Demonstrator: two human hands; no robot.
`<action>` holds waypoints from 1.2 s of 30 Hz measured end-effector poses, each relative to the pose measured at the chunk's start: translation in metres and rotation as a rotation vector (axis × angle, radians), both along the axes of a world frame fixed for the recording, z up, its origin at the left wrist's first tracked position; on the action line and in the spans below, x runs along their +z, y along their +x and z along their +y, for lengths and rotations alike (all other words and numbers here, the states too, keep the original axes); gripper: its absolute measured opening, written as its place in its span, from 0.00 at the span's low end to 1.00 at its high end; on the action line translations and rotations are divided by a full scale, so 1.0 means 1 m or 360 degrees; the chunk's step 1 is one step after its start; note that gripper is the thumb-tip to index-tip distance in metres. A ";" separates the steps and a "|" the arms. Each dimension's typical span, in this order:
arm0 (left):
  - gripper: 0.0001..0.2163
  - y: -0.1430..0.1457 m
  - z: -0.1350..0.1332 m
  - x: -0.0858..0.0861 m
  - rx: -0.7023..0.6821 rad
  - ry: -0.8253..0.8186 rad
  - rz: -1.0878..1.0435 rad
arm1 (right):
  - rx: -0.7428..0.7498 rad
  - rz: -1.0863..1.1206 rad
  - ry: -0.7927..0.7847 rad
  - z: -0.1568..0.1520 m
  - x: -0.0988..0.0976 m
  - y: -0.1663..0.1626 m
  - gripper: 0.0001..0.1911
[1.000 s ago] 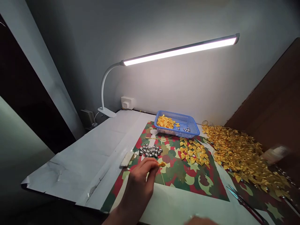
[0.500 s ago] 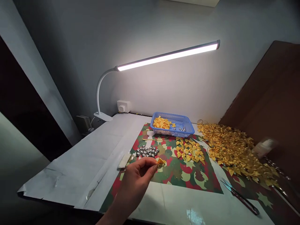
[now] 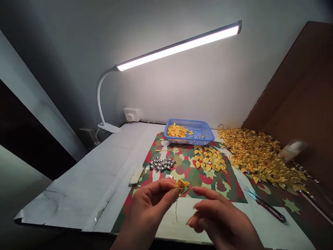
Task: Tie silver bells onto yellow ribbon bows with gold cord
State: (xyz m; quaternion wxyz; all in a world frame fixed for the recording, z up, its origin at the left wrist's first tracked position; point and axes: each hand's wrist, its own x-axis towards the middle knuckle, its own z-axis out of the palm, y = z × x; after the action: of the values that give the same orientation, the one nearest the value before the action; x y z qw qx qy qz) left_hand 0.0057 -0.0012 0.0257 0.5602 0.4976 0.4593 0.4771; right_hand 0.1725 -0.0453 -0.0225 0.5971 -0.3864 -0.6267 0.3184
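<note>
My left hand pinches a small yellow ribbon bow between thumb and fingertips, just above the patterned paper. A thin gold thread hangs down from the bow. My right hand hovers beside it at the lower right, fingers curled together near the thread; whether it grips the thread I cannot make out. A cluster of silver bells lies just beyond my left hand. Loose yellow bows are spread past my right hand.
A blue basket with yellow pieces stands at the back. A big heap of finished gold bows fills the right side. Scissors lie at the right front. A clamp lamp arches overhead; a brown board stands at right.
My right hand has come into view from below and moved up beside the bow. My left hand has stayed pinched on the bow, shifting slightly toward me; the camera has tilted.
</note>
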 end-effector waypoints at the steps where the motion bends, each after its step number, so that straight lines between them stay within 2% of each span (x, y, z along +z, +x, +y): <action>1: 0.04 0.001 -0.001 -0.001 0.0060 0.0132 0.0061 | -0.0013 -0.0048 0.0019 0.001 0.003 0.002 0.09; 4: 0.03 0.004 -0.003 -0.001 0.0162 0.0338 0.0175 | -0.0046 -0.0118 -0.0008 0.004 0.010 0.001 0.16; 8: 0.06 0.002 -0.005 -0.001 -0.0090 0.0031 0.0095 | -0.0109 -0.0218 -0.0115 0.006 0.014 -0.004 0.13; 11: 0.07 0.000 -0.003 -0.002 -0.0139 -0.0055 0.0051 | -0.0319 -0.0418 -0.0017 0.007 0.016 -0.006 0.06; 13: 0.06 0.001 -0.002 -0.004 -0.0065 0.0048 0.0100 | -0.0423 -0.0533 0.0053 0.007 0.017 -0.007 0.06; 18: 0.05 0.004 -0.004 -0.012 0.0146 0.0483 0.0327 | -0.0411 -0.0581 0.0031 0.005 0.018 -0.010 0.05; 23: 0.09 0.006 -0.008 -0.019 0.0260 0.0873 0.0553 | -0.0420 -0.0708 0.0272 0.010 0.014 -0.005 0.11; 29: 0.10 0.004 -0.009 -0.024 0.0310 0.1080 0.0744 | -0.0683 -0.1053 0.0430 0.015 0.011 0.001 0.12; 33: 0.09 0.004 -0.009 -0.022 0.0316 0.1135 0.0798 | -0.0637 -0.1077 0.0422 0.014 0.011 0.001 0.12; 36: 0.09 0.006 -0.009 -0.020 0.0307 0.1163 0.0807 | -0.0472 -0.0915 0.0366 0.016 0.013 0.002 0.10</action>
State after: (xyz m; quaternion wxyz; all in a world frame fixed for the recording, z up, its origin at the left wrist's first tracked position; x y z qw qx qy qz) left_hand 0.0120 -0.0103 0.0054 0.1708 0.7188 0.4277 0.5208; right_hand 0.1743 -0.0292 -0.0099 0.4755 -0.4775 -0.7381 0.0334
